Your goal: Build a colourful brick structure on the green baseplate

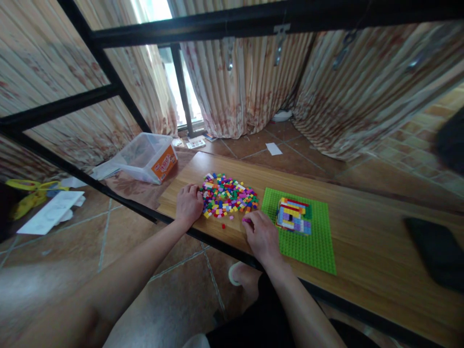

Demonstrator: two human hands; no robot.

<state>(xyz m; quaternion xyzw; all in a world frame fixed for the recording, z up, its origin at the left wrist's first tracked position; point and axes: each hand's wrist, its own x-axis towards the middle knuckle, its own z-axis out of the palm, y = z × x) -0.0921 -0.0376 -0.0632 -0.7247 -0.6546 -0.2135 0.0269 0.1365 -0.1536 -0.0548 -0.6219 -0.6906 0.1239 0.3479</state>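
A pile of small toy building bricks (228,195) in many colours lies on the wooden table. At its left edge rests my left hand (189,204), fingers curled against the bricks; whatever they may hold is hidden. My right hand (261,236), just right of the pile's near edge, pinches a magenta brick (247,220) between thumb and fingers. Beside that hand, on the right, a green baseplate (321,241) bears a low multicoloured brick structure (294,216). One loose red brick (223,226) lies on the wood between my hands.
A dark, flat object (433,249) lies on the table (366,241) at right. Beyond the far left corner stands a clear plastic bin (139,157) with an orange label. Black metal bars (232,24) cross above the table, before patterned curtains (235,92).
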